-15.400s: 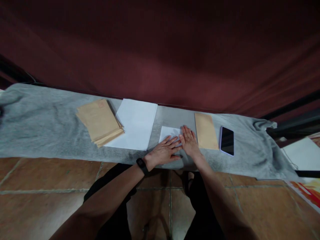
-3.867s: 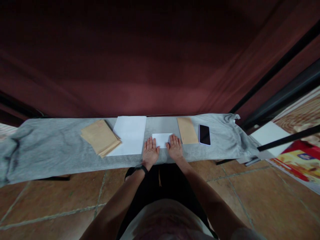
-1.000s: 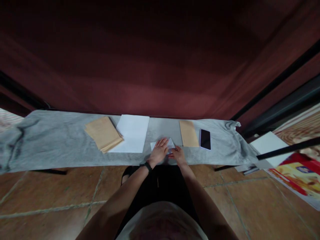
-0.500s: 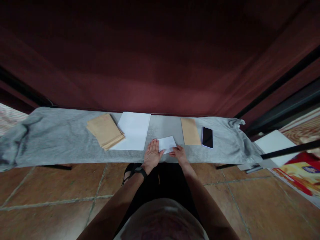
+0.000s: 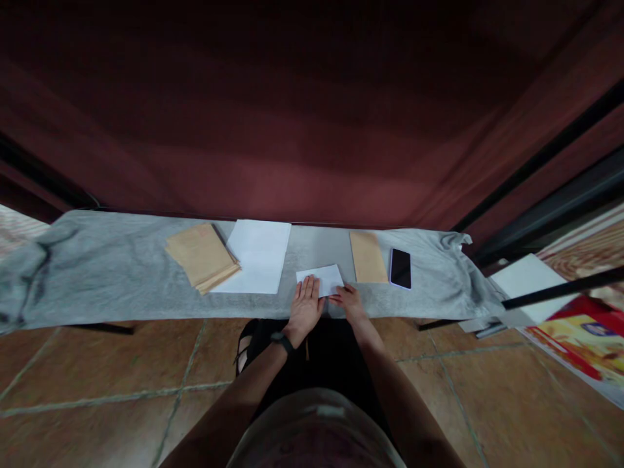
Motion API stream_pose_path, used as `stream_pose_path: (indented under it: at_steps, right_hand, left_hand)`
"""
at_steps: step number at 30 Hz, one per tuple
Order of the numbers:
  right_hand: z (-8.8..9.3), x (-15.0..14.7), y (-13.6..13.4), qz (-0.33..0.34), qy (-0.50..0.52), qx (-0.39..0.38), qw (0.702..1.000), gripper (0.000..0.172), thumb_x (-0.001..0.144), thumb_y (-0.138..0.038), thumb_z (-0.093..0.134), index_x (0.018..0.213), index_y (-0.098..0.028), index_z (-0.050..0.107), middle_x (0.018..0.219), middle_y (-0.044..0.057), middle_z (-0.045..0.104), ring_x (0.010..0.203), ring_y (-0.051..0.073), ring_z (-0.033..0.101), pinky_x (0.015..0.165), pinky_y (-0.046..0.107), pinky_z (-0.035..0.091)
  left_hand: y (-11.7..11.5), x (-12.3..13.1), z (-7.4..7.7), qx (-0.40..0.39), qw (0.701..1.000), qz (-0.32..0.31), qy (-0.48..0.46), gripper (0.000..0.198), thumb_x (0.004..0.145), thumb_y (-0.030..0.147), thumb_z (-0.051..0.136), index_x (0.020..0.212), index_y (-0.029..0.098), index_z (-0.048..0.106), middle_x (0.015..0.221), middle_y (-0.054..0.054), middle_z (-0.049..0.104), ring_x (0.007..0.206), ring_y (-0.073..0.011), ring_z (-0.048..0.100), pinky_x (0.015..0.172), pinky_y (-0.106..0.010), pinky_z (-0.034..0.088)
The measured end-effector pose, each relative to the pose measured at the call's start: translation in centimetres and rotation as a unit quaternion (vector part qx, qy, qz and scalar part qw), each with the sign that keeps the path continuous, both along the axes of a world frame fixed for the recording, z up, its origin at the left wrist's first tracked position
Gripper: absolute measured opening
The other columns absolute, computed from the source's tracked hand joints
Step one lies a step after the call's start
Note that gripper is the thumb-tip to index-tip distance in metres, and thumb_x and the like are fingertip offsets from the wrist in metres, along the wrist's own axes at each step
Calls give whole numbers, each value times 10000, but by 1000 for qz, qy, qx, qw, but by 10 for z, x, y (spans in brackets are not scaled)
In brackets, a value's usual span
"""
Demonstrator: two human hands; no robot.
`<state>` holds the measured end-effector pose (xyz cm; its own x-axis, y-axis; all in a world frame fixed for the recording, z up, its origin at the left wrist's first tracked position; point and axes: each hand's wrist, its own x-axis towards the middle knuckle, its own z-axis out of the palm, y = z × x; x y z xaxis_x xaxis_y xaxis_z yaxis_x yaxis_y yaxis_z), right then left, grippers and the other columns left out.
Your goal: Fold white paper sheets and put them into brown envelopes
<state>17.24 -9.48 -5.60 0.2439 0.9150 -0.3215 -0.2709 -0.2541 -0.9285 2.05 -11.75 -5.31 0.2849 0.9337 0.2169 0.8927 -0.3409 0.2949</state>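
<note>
A small folded sheet of white paper [image 5: 330, 275] lies near the front edge of the cloth-covered table. My left hand [image 5: 306, 308], with a dark watch on its wrist, rests flat on the left part of the sheet, fingers stretched out. At the sheet's lower right corner, my right hand [image 5: 350, 303] grips the edge between thumb and curled fingers. Just beyond that hand lies a single brown envelope [image 5: 369, 258]. To the left is a stack of white paper [image 5: 263, 255], partly covered by a fanned pile of brown envelopes [image 5: 201, 255].
A phone [image 5: 400, 268] with a dark screen lies right of the single envelope. Grey cloth [image 5: 121, 270] covers the narrow table, wrinkled at both ends. A dark red panel [image 5: 312, 175] rises behind it. At the right, a colourful box [image 5: 585, 341] sits below table height.
My left hand has moved right, from the folded paper's left edge onto its face. More of the paper's left end now shows. My right hand stays at its corner.
</note>
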Motion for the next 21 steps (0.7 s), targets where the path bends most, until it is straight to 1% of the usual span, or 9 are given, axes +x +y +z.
stream_pose_path:
  at_steps: [3, 5, 8, 9, 11, 13, 15, 18, 21]
  right_hand:
    - [1, 3, -2, 8, -39, -28, 999, 198, 755, -324, 699, 860, -198, 587, 637, -5, 663, 551, 208, 694, 559, 355, 621]
    - [4, 8, -4, 1, -68, -35, 997, 221, 781, -328, 671, 953, -200, 619, 687, 1, 682, 634, 219, 711, 623, 377, 629]
    - [11, 10, -5, -19, -182, 21, 983, 358, 843, -330, 624, 1183, -218, 629, 1047, 79, 735, 1034, 245, 698, 938, 428, 575]
    - [13, 8, -4, -8, -246, 61, 967, 383, 876, -331, 593, 1240, -216, 625, 1202, 109, 703, 1180, 251, 639, 1047, 442, 508]
    - [16, -1, 0, 65, -380, 141, 912, 400, 948, -342, 505, 1296, -193, 633, 1408, 145, 605, 1358, 267, 514, 1175, 471, 371]
    - [16, -13, 4, 168, -451, 166, 861, 414, 995, -356, 444, 1324, -195, 638, 1465, 139, 571, 1411, 266, 466, 1214, 483, 297]
    - [12, -23, 6, 233, -499, 153, 821, 427, 1007, -369, 448, 1367, -218, 621, 1500, 123, 544, 1448, 281, 426, 1234, 516, 231]
    - [3, -24, 1, 242, -552, 136, 786, 479, 1004, -357, 466, 1460, -229, 536, 1579, 113, 436, 1494, 309, 352, 1240, 577, 149]
    - [-5, -8, -11, 223, -569, 158, 776, 534, 1002, -350, 468, 1519, -215, 453, 1616, 110, 360, 1514, 295, 313, 1247, 575, 130]
  left_hand:
    - [9, -5, 0, -11, 1000, -20, 18, 550, 960, 211, 425, 1498, 95, 428, 1572, -181, 433, 1492, -280, 359, 1234, -461, 273]
    - [12, -10, 0, -13, 999, -34, 24, 563, 936, 178, 436, 1496, 115, 437, 1574, -168, 436, 1489, -269, 366, 1230, -457, 281]
    - [14, -13, -1, -9, 999, -39, 24, 581, 929, 165, 431, 1510, 166, 424, 1587, -140, 422, 1498, -253, 351, 1235, -471, 265]
    - [14, -13, -1, -9, 999, -38, 24, 580, 932, 168, 427, 1513, 170, 421, 1592, -139, 415, 1502, -254, 342, 1237, -475, 257]
    - [14, -13, -1, -7, 999, -41, 23, 570, 936, 183, 430, 1505, 152, 431, 1595, -154, 404, 1508, -265, 328, 1239, -476, 247]
    - [14, -14, -1, -8, 998, -54, 23, 560, 933, 207, 447, 1487, 129, 453, 1587, -169, 412, 1506, -274, 332, 1239, -472, 244]
    - [15, -17, 0, -7, 998, -66, 21, 561, 927, 224, 458, 1478, 121, 461, 1577, -174, 427, 1500, -277, 344, 1239, -480, 240]
    - [14, -21, 0, -2, 997, -69, 19, 572, 931, 247, 452, 1493, 141, 445, 1580, -167, 423, 1504, -273, 336, 1237, -507, 234]
    - [12, -22, 0, 0, 998, -64, 18, 569, 953, 280, 433, 1511, 168, 427, 1592, -156, 405, 1512, -271, 317, 1238, -514, 230]
